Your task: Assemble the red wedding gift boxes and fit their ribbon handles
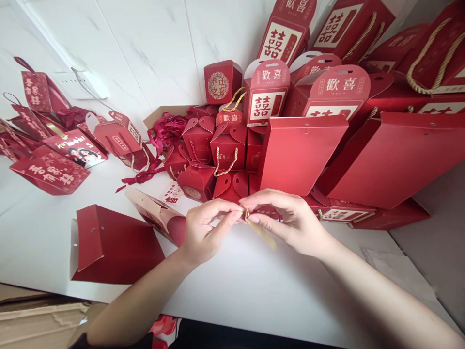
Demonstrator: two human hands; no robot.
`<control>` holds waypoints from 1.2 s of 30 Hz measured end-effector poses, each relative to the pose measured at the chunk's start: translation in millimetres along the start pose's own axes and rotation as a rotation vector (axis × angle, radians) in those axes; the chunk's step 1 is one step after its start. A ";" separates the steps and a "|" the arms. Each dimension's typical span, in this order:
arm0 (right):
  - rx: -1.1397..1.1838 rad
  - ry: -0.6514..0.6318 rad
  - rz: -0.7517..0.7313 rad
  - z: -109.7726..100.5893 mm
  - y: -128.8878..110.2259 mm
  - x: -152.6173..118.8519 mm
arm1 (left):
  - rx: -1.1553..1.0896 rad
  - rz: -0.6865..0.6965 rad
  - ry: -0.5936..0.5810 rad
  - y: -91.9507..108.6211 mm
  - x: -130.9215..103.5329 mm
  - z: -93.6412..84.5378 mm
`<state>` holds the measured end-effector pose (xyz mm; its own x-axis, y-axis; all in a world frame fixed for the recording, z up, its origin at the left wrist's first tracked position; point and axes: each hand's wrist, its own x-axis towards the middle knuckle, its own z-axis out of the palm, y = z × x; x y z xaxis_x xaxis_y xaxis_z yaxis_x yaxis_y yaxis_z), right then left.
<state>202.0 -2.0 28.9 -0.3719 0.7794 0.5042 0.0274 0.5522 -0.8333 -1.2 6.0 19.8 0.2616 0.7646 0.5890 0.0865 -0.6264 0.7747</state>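
Gold ribbon: narrow, its loose tail (267, 236) blurred and slanting down toward the front edge; upper end between the fingertips, above the middle of the counter (261, 295).
Plain red box (119, 247): open-ended, lying near the front edge, left of the hands.
Pale and red carton (154, 213): behind that box, partly covered by the left hand.
Small red boxes (228, 148): stacked toward the wall, behind the hands.
Left hand (207, 230): thumb and forefinger pinching the ribbon's upper end.
Right hand (292, 220): thumb and forefinger pinching beside them, fingers curled.
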 end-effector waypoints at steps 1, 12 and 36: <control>-0.011 -0.011 -0.029 -0.7 -0.1 0.2 | 0.011 0.019 -0.004 -0.2 -0.3 -0.3; -0.123 -0.013 -0.154 -5.5 -6.0 -1.3 | 0.097 0.194 0.028 0.3 -1.5 2.3; -0.257 -0.246 -0.186 -15.3 -16.3 -1.9 | 0.120 0.403 -0.269 -1.1 13.8 -11.0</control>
<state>216.5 -8.0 45.0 -0.6029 0.5823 0.5454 0.1582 0.7573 -0.6337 -8.3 18.9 29.6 0.5341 0.4022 0.7436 0.0339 -0.8890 0.4566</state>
